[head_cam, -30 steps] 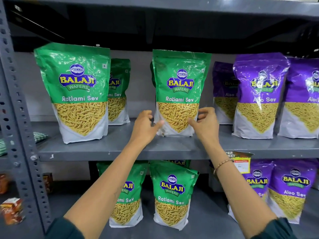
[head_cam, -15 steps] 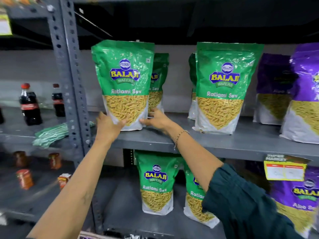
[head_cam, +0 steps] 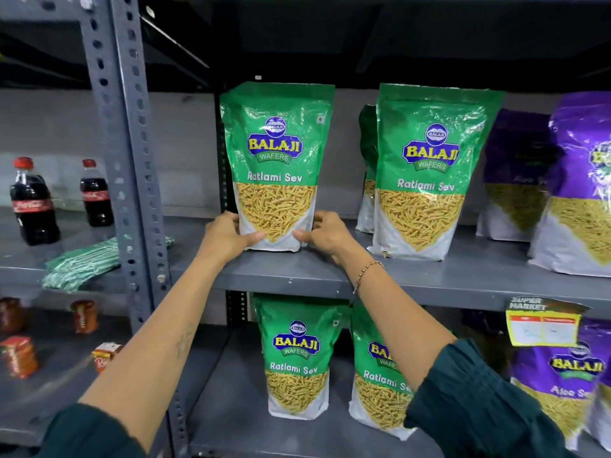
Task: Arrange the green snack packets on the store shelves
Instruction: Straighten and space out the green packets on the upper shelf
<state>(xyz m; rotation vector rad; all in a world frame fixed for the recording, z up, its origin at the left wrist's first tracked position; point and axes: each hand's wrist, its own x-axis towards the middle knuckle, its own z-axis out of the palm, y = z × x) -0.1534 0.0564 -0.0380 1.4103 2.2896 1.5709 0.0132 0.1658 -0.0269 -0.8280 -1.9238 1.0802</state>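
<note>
A green Balaji Ratlami Sev packet stands upright at the left end of the grey middle shelf. My left hand grips its lower left corner and my right hand grips its lower right corner. A second green packet stands to the right, with a third one partly hidden behind it. Two more green packets stand on the lower shelf, the right one partly covered by my right arm.
Purple Aloo Sev packets fill the right side of both shelves. A perforated grey upright post divides the racks. Left of it stand two cola bottles, a green striped cloth and small jars and boxes. A yellow price tag hangs from the shelf edge.
Both hands left the middle green packet and took hold of the left one. That packet now stands square to the front, hiding the one behind it. The view has shifted left.
</note>
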